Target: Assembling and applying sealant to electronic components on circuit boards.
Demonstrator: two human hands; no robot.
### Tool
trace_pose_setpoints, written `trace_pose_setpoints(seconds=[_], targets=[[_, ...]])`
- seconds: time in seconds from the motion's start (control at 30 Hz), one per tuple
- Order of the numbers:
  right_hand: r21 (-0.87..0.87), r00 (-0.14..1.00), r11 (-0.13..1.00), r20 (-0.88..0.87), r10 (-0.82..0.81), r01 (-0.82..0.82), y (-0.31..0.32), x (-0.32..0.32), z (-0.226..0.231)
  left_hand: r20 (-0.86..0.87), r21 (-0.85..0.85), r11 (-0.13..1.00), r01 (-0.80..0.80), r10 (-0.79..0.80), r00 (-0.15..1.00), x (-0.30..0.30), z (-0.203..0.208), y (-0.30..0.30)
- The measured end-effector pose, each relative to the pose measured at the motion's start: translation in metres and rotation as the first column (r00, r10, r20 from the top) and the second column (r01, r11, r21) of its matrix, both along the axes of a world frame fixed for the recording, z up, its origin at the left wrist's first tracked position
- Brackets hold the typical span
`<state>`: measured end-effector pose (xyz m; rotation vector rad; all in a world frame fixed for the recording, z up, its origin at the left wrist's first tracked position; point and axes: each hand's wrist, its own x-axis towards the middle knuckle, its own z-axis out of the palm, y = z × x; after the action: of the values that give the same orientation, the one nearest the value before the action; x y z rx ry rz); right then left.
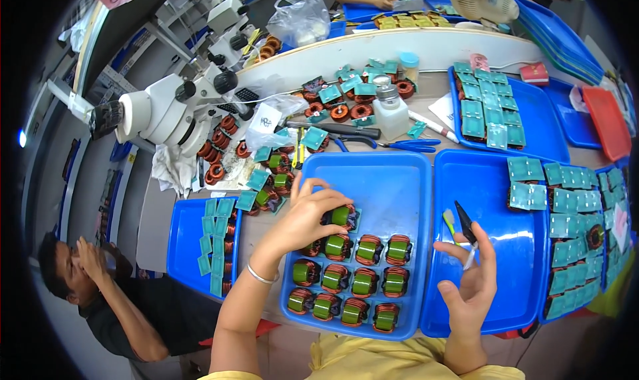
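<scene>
The left hand (311, 213) has its thumb and fingers closed on a green-banded copper coil (343, 216) above the left end of three rows of similar coils (364, 281) in the left blue tray (366, 177); whether this coil bears on the tray cannot be told. The right hand (470, 288), half curled with its thumb apart, grips a black pointed tool (464, 221) among its fingers, over the adjoining blue tray (492, 300).
</scene>
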<state>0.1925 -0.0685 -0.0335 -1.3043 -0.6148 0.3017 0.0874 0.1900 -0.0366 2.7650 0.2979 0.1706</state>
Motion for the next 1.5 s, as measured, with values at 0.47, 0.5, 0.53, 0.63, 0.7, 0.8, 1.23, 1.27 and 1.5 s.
trace_pose_setpoints(seconds=[0.47,0.5,0.53,0.63,0.7,0.8,1.23,1.27,1.5], targets=[[0.013,0.999,0.999,-0.029,0.039,-0.039,-0.002,-0.002,-0.005,0.253,0.37,0.7,-0.61,0.556,0.792,-0.073,-0.017,0.055],[0.012,0.999,0.999,-0.026,0.032,-0.031,-0.002,-0.002,-0.004,0.245,0.335,0.697,-0.634,0.586,0.773,-0.073,-0.022,0.054],[0.002,0.999,1.0,-0.038,0.02,-0.02,0.0,-0.003,-0.002,0.291,0.355,0.702,-0.618,0.545,0.786,-0.073,-0.025,0.054],[-0.02,0.998,1.0,-0.063,0.002,-0.003,0.0,-0.003,0.0,0.261,0.209,0.764,-0.61,0.558,0.788,-0.078,-0.028,0.05],[-0.008,0.997,1.0,-0.076,0.025,-0.026,0.001,-0.002,-0.002,0.271,0.258,0.774,-0.578,0.516,0.812,-0.085,-0.023,0.046],[-0.011,0.998,0.999,-0.057,0.034,-0.035,0.001,-0.002,-0.001,0.295,-0.514,0.63,-0.582,0.767,0.57,-0.096,-0.008,0.028],[-0.091,0.887,0.988,0.436,0.15,-0.123,-0.008,-0.003,-0.014,0.187,-0.979,-0.031,0.204,0.279,0.942,-0.019,0.035,-0.1],[-0.062,0.895,0.986,0.414,0.165,-0.154,-0.009,-0.002,-0.014,0.169,-0.98,-0.058,0.19,0.263,0.95,-0.012,0.037,-0.108],[-0.028,0.911,0.989,0.386,0.147,-0.148,-0.011,0.002,-0.018,0.198,-0.98,0.026,0.197,0.192,0.961,0.002,0.036,-0.126]])
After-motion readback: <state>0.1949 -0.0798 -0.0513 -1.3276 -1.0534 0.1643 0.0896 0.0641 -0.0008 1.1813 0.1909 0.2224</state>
